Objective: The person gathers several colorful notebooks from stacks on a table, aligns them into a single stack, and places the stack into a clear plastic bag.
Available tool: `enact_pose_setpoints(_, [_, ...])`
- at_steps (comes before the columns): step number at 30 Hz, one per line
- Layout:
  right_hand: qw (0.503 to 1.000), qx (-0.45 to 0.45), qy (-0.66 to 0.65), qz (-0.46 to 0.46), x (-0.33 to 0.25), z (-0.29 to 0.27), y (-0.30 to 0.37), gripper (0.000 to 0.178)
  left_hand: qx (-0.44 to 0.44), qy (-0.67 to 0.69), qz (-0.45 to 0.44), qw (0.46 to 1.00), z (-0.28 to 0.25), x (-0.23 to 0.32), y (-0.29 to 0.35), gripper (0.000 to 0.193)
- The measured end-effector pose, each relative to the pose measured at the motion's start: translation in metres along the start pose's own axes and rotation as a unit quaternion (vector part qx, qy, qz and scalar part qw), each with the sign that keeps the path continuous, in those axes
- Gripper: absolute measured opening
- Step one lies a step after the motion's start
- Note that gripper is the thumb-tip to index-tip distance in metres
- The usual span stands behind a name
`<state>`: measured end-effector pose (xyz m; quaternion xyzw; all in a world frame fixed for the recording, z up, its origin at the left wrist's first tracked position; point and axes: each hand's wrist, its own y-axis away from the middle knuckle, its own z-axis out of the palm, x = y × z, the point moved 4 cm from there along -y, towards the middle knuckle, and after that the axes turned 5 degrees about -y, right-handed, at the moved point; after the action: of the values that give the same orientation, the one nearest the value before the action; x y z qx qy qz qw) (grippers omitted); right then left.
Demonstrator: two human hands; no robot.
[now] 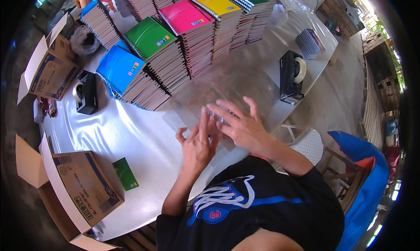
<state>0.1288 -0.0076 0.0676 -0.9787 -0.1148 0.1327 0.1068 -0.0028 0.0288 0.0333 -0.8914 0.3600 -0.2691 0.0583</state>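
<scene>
My left hand [197, 147] and my right hand [246, 129] meet over a sheet of clear plastic film [223, 82] on the table. The left hand's fingers stretch upward, and one of them is apart to the side. On the right, the fingers are spread, their tips reaching across to the left fingertips. Shiny bits of film show between the two hands; whether any film is pinched there is hard to see. Beyond the film stand tall stacks of spiral notebooks with blue [120, 67], green [150, 37], pink [185, 15] and yellow [215, 5] covers.
Black tape dispensers stand left [87, 92] and right [291, 78] on the white table [144, 163]. Open cardboard boxes are at upper left [57, 67] and lower left [87, 185]. A green card [125, 174] lies near the lower box. A small notebook stack [309, 44] sits at far right.
</scene>
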Motion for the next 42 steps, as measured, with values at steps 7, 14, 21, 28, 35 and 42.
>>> enact_pose_setpoints(7, [0.912, 0.278, -0.079, 0.293, 0.135, -0.046, 0.076, 0.022, 0.106, -0.102, 0.098, 0.984, 0.009, 0.013, 0.013, 0.033])
enact_pose_setpoints(14, [0.609, 0.25, -0.351, 0.666, 0.245, -0.005, 0.155, 0.033, 0.114, -0.093, 0.111, 0.983, 0.012, 0.011, 0.01, 0.036])
enact_pose_setpoints(21, [0.465, 0.385, -0.627, 0.493, 0.243, 0.015, 0.191, 0.033, 0.098, -0.091, 0.112, 0.985, 0.007, 0.013, 0.008, 0.035])
enact_pose_setpoints(28, [0.544, 0.372, -0.598, 0.456, 0.217, 0.044, 0.223, 0.044, 0.107, -0.049, 0.096, 0.988, 0.01, 0.011, 0.011, 0.034])
enact_pose_setpoints(35, [0.794, 0.255, 0.189, 0.519, 0.18, -0.015, 0.197, 0.02, 0.104, -0.046, 0.108, 0.988, 0.009, 0.011, 0.013, 0.036])
enact_pose_setpoints(42, [0.798, 0.205, -0.443, 0.355, 0.063, -0.004, 0.071, 0.024, 0.103, 0.049, 0.062, 0.992, 0.019, 0.003, 0.013, 0.034])
